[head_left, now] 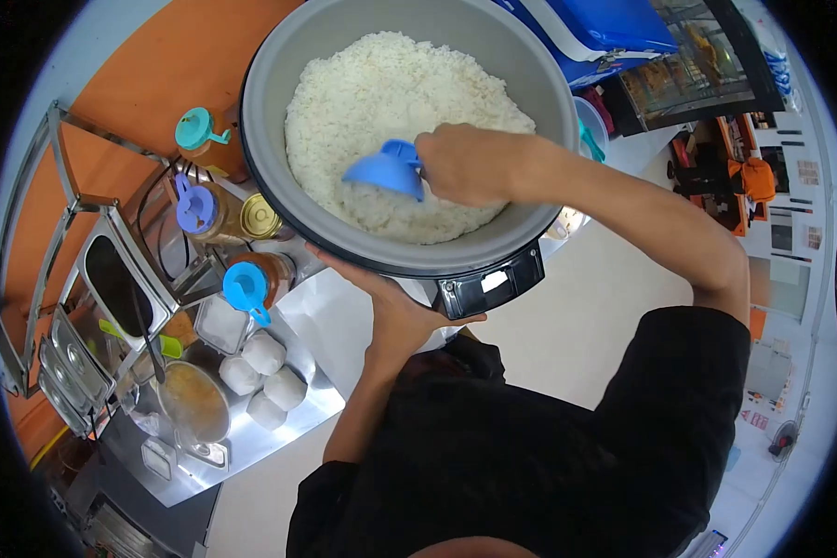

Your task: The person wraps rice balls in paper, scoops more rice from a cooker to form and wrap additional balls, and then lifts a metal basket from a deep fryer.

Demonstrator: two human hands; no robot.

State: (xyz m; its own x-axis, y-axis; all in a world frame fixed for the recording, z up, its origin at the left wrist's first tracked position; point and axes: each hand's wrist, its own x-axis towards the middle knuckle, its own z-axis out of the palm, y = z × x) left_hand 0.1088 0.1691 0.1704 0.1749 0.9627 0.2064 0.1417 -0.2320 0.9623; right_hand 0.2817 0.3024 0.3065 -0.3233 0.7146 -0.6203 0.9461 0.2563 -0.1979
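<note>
A large rice cooker [553, 200] fills the upper middle, its grey inner pot holding cooked white rice [391, 79]. My right hand [465, 166] is closed round the handle of a blue plastic scoop [384, 174], which lies tilted low in the pot against the rice. Its mouth is partly hidden and slightly blurred. Below the near rim, my left hand [395, 312] grips the cooker's outer side, thumb and fingers spread along it, beside the black front panel [490, 282]. Some of the left fingers are hidden under the cooker.
Left of the cooker stand jars with teal [194, 128], purple [195, 205] and blue lids [246, 286], plus a gold-topped can [260, 216]. Several white rounded portions [263, 353] and a pot [193, 402] sit on the steel counter [293, 409]. A blue cooler box [614, 28] is at upper right.
</note>
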